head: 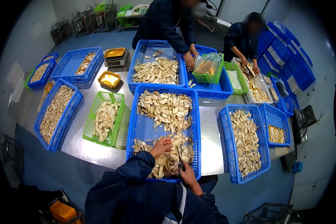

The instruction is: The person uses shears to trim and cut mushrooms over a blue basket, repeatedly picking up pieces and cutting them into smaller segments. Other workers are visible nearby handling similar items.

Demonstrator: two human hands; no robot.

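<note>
My left hand (161, 147) is over the near end of a large blue plastic crate (131, 123), its fingertips together at a pale sliced mushroom piece. In my right hand (187, 172), at the crate's near right corner, is a pair of black-handled scissors (181, 165), blades pointing up and away beside the fingers of my left hand. Beneath both hands lies a pile of sliced mushrooms (162, 168). A second heap of mushrooms (168, 107) fills the crate's far end, and bare mesh floor shows between at the left.
Left stand a green basket of mushrooms (103, 117) and a blue crate (78, 98); right, another blue crate (224, 134). Beyond are a scale (116, 62), a gold tray (109, 79) and a far blue crate (133, 64). Two co-workers (162, 22) handle things across the steel table (211, 134).
</note>
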